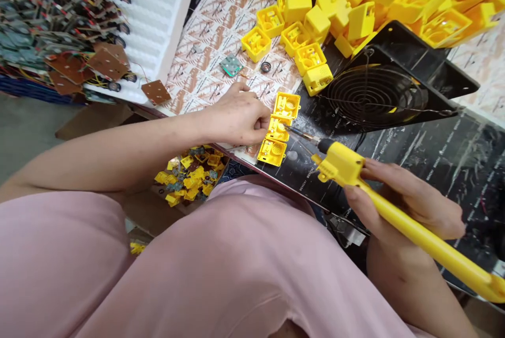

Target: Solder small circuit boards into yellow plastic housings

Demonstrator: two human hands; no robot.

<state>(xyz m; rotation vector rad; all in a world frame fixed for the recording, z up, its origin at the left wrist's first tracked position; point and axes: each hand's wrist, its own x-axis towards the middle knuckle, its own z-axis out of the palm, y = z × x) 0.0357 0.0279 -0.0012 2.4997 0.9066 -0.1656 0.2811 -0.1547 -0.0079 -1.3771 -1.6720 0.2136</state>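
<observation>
My right hand (410,201) is wrapped around a yellow soldering iron (347,162), its thumb and fingers near the front block. The iron's metal tip reaches into the middle yellow plastic case (279,129) of a row of three at the table edge. My left hand (246,117) is closed, its curled fingertips against the left side of that middle case; their inner side is hidden. Directly above and below sit two more open cases, the upper case (286,105) and the lower case (272,152). A green circuit board (231,65) and a small black round part (265,67) lie beyond my left hand.
A black fan (371,91) stands right of the row, before a heap of yellow cases (335,7). On the left, a white foam tray (158,28) carries many wired boards, with a brown board (155,92) by its corner. Below the table are yellow parts (193,177).
</observation>
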